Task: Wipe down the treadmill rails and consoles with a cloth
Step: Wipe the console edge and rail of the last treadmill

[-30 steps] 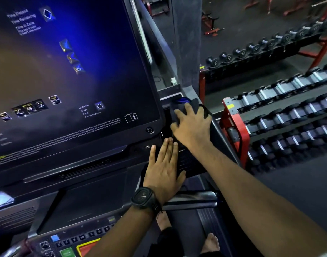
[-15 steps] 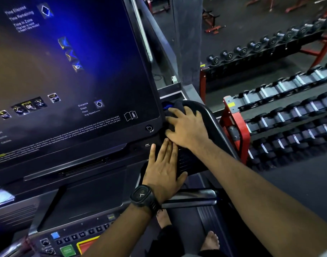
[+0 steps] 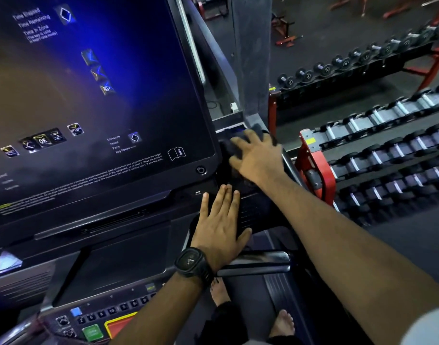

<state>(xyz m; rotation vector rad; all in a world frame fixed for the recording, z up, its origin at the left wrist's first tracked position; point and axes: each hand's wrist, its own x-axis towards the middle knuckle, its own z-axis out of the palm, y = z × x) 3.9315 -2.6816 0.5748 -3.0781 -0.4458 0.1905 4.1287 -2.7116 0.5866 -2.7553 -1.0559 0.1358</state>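
Under the spread fingers [image 3: 243,143] of the right hand [image 3: 259,159] lies a dark cloth [image 3: 257,128], bunched on the black ledge at the right edge of the treadmill console [image 3: 253,212]. Cloth shows beyond the fingertips and on their screen side. The hand is blurred, but its fingers lie apart and fairly flat over the cloth, pressing on it rather than curling round it.

Just nearer than that wrist, the left hand [image 3: 223,220] rests palm down on the same black console surface. Its four fingers are straight and close together, the thumb stuck out to the right, and it holds nothing. Its fingertips end just short of the right hand's heel, not quite touching it. A dark watch [image 3: 192,263] sits on the left wrist.

Left of both sets of fingers rises the big tilted screen [image 3: 89,95], glowing blue, with small icons and white lettering. Behind the left wrist a silver handlebar [image 3: 258,263] runs crosswise. Nearer, toward the left forearm, is a keypad [image 3: 106,313] with a green button [image 3: 92,332]. A bare foot [image 3: 284,322] stands below.

Right of the right hand's fingers, well apart from them, a red-framed rack [image 3: 313,165] carries rows of dumbbells [image 3: 377,158].
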